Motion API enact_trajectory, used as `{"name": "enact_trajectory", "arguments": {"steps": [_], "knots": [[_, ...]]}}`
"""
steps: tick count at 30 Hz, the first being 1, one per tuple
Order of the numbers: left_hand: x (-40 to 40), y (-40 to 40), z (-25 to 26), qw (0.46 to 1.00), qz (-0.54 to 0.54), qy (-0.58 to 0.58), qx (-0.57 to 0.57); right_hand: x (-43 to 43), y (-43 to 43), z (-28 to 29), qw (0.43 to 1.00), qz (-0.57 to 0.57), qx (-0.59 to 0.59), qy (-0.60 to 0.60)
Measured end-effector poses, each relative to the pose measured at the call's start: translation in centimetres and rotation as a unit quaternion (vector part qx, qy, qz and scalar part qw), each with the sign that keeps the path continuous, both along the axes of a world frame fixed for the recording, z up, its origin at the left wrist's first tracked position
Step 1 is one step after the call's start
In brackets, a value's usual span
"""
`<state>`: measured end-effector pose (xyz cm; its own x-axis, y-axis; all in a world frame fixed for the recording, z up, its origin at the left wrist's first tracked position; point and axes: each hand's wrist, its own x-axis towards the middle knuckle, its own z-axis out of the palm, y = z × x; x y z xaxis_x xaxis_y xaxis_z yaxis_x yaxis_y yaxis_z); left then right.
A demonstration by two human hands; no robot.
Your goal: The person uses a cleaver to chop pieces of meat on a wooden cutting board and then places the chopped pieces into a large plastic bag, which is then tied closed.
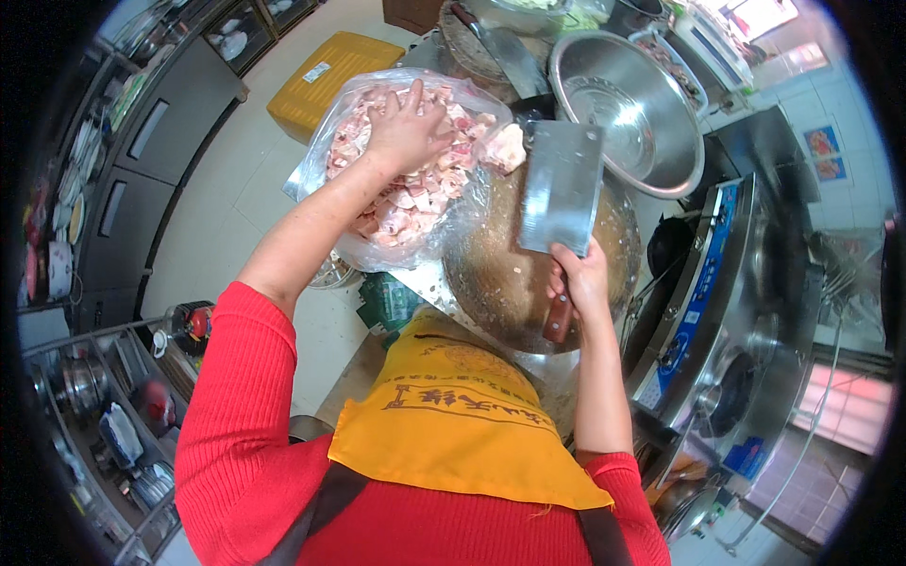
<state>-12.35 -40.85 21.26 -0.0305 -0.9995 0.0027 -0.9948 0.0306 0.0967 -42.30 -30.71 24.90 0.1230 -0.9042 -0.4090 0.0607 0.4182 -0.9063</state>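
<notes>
Spread over a heap of chopped raw meat pieces [403,216] is my left hand [409,131], its fingers apart and touching the pieces. The meat fills a clear plastic bag [322,237] that lies open. My right hand [584,276] grips the brown wooden handle of a Chinese cleaver [563,184], whose broad blade points away from me above a round wooden chopping block [495,269]. One larger pale chunk of meat [506,148] rests at the bag's right edge, close to the blade. Small scraps dot the block.
A stainless steel basin [637,134] stands behind the block at right. Beyond the bag, a second cleaver [513,60] lies on another round block [460,53]. A yellow box [333,78] sits on the floor at left. The gas stove [743,283] runs along the right side.
</notes>
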Motion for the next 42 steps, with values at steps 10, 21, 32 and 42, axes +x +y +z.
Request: {"name": "enact_trajectory", "arguments": {"steps": [10,21,32,42], "knots": [[-5.6,2.9,0.0,0.952,-0.211,0.174,-0.140,-12.9,10.0,-6.3,0.976,-0.203,0.074,-0.009],[-21.7,1.8,-8.5,0.964,-0.184,0.190,0.014,-13.2,12.6,-9.5,0.968,-0.218,0.116,-0.035],[-5.0,2.4,3.8,0.990,-0.040,0.035,-0.127,-15.3,12.8,-10.6,0.974,-0.195,0.106,-0.044],[-16.3,-3.1,-2.7,0.999,-0.029,0.007,-0.011,-14.2,14.0,-9.8,0.980,-0.174,0.094,0.010]]}}
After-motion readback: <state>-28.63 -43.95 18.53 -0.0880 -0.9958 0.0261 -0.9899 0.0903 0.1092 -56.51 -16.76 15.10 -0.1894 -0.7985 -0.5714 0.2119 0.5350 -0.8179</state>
